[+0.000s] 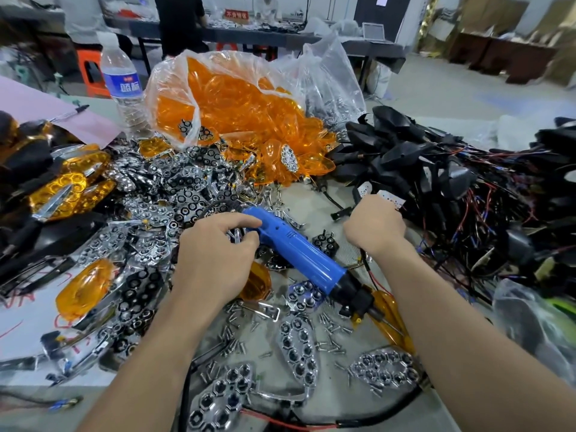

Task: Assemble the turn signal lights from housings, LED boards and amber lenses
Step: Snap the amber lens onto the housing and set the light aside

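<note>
While left hand point(215, 260) pinches a chrome piece point(237, 236), blue screwdriver point(296, 251) points near-right

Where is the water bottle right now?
Head view, upper left: the water bottle stands just left of the clear bag of amber lenses, behind the chrome reflector pile.

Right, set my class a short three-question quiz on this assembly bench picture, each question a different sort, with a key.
1. True or false: the right hand is not touching the blue electric screwdriver.
2. Multiple choice: the clear plastic bag mostly holds A) amber lenses, B) batteries, C) gloves.
3. Fill in: the black housings with their wires are piled on the person's ____ side.
Key: 1 true; 2 A; 3 right.
</note>
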Motion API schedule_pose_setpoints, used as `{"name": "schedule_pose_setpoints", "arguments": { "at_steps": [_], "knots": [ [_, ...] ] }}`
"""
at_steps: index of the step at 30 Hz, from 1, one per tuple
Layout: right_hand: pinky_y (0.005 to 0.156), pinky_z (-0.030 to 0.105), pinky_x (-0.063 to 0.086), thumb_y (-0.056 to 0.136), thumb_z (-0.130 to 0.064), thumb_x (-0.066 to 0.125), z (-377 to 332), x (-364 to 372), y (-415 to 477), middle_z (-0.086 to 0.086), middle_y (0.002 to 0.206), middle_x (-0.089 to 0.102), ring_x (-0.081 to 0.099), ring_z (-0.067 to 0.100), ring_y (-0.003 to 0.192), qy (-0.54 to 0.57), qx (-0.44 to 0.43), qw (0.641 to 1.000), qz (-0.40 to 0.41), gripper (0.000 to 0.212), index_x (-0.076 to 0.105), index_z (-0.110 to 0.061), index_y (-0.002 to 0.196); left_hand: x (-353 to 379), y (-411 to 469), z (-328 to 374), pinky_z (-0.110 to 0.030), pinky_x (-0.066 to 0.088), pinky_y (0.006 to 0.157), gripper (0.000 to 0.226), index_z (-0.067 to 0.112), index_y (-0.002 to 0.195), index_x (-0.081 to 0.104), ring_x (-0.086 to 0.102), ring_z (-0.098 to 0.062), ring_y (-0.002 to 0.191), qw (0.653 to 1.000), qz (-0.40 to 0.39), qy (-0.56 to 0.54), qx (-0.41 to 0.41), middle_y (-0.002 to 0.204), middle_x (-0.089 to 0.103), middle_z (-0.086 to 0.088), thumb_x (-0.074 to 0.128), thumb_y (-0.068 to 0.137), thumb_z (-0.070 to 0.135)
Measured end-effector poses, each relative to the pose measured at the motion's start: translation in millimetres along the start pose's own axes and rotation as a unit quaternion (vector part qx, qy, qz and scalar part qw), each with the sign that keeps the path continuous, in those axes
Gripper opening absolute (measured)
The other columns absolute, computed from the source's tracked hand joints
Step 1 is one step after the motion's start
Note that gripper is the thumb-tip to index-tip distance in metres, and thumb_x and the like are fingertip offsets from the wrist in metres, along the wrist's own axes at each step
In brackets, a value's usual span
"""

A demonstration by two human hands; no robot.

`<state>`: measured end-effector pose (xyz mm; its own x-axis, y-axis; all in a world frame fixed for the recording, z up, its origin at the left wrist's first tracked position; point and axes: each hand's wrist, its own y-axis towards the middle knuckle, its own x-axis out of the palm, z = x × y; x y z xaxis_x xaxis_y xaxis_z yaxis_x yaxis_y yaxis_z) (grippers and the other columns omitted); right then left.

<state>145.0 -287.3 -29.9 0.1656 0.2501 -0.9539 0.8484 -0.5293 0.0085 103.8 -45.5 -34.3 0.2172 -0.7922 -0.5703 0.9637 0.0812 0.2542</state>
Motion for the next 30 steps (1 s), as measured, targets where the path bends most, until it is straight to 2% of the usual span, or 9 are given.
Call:
{"name": "schedule_pose_setpoints", "arguments": {
  "at_steps": [5, 9, 11, 14, 18, 21, 25, 28, 30],
  "knots": [
    [0.070, 0.032, 0.047, 0.084, -0.004, 0.060, -11, -22, -19, 0.004, 0.102, 0.067, 0.064, 0.026, 0.092, 0.119, -0.060, 0.991, 0.004, 0.023, 0.064, -0.020, 0.101, 0, 3, 0, -0.016, 0.041, 0.040, 0.021, 0.040, 0.098, 0.080, 0.057, -0.003, 0.046, 0.999, 0.005, -0.035, 0.001, 0.077, 0.072, 0.021, 0.073, 0.091, 0.021],
    [0.046, 0.020, 0.044, 0.082, 0.006, 0.062, -36, -35, -64, -0.006, 0.080, 0.066, 0.063, 0.012, 0.066, 0.245, -0.163, 0.956, -0.013, 0.034, 0.064, -0.027, 0.076, 3, 1, 0, -0.027, 0.061, 0.076, 0.018, 0.040, 0.096, 0.080, 0.073, 0.003, 0.082, 0.988, -0.003, -0.150, -0.026, 0.086, 0.077, 0.023, 0.073, 0.093, 0.024],
    [0.044, 0.019, 0.042, 0.079, 0.008, 0.064, -48, -38, -91, -0.006, 0.071, 0.064, 0.059, 0.010, 0.059, 0.252, -0.219, 0.942, -0.028, 0.035, 0.062, -0.026, 0.069, 2, 1, 1, -0.037, 0.065, 0.073, 0.016, 0.032, 0.110, 0.078, 0.078, -0.011, 0.084, 0.962, -0.016, -0.263, -0.075, 0.095, 0.080, 0.010, 0.067, 0.099, 0.028],
    [0.053, 0.026, 0.043, 0.076, 0.004, 0.068, -64, -37, -122, -0.011, 0.063, 0.052, 0.054, 0.013, 0.061, 0.231, -0.299, 0.925, -0.045, 0.033, 0.057, -0.026, 0.066, -1, 9, 1, -0.031, 0.061, 0.060, 0.034, 0.022, 0.134, 0.065, 0.078, -0.018, 0.080, 0.903, -0.037, -0.393, -0.170, 0.110, 0.076, -0.006, 0.065, 0.102, 0.034],
    [0.071, 0.038, 0.053, 0.081, -0.006, 0.068, -81, -29, -147, -0.007, 0.063, 0.050, 0.056, 0.024, 0.070, 0.176, -0.384, 0.903, -0.078, 0.026, 0.052, -0.025, 0.072, -6, 14, -5, -0.029, 0.054, 0.053, 0.010, 0.016, 0.106, 0.071, 0.070, -0.020, 0.072, 0.889, -0.041, -0.410, -0.200, 0.085, 0.075, -0.004, 0.066, 0.098, 0.016],
    [0.061, 0.030, 0.047, 0.085, -0.025, 0.072, -86, -29, -149, -0.004, 0.064, 0.061, 0.057, 0.019, 0.064, 0.230, -0.378, 0.888, -0.125, 0.018, 0.058, -0.023, 0.075, -13, 17, -6, -0.025, 0.052, 0.046, 0.012, 0.006, 0.095, 0.071, 0.066, -0.019, 0.058, 0.858, -0.058, -0.453, -0.237, 0.073, 0.069, -0.009, 0.060, 0.092, 0.003],
    [0.049, 0.030, 0.050, 0.090, -0.027, 0.072, -79, -32, -116, -0.009, 0.067, 0.073, 0.066, 0.012, 0.056, 0.293, -0.304, 0.897, -0.131, 0.014, 0.074, -0.024, 0.077, -22, 28, -12, -0.019, 0.045, 0.037, 0.017, -0.002, 0.093, 0.067, 0.058, -0.012, 0.046, 0.836, -0.050, -0.473, -0.274, 0.075, 0.074, -0.011, 0.056, 0.098, 0.011],
    [0.044, 0.013, 0.042, 0.093, -0.016, 0.068, -74, -22, -95, -0.017, 0.060, 0.067, 0.061, 0.000, 0.053, 0.285, -0.272, 0.915, -0.086, 0.024, 0.071, -0.028, 0.072, -24, 32, -24, -0.024, 0.053, 0.047, 0.019, -0.003, 0.100, 0.065, 0.062, -0.017, 0.051, 0.853, -0.027, -0.450, -0.264, 0.083, 0.077, -0.016, 0.058, 0.102, 0.015],
    [0.052, 0.014, 0.045, 0.091, -0.016, 0.069, -77, -10, -90, -0.017, 0.064, 0.068, 0.062, 0.001, 0.058, 0.284, -0.265, 0.919, -0.073, 0.018, 0.074, -0.028, 0.078, -23, 34, -30, -0.031, 0.059, 0.058, 0.018, -0.001, 0.099, 0.070, 0.068, -0.023, 0.058, 0.876, -0.015, -0.417, -0.240, 0.081, 0.076, -0.016, 0.065, 0.098, 0.016]
  ]
}}
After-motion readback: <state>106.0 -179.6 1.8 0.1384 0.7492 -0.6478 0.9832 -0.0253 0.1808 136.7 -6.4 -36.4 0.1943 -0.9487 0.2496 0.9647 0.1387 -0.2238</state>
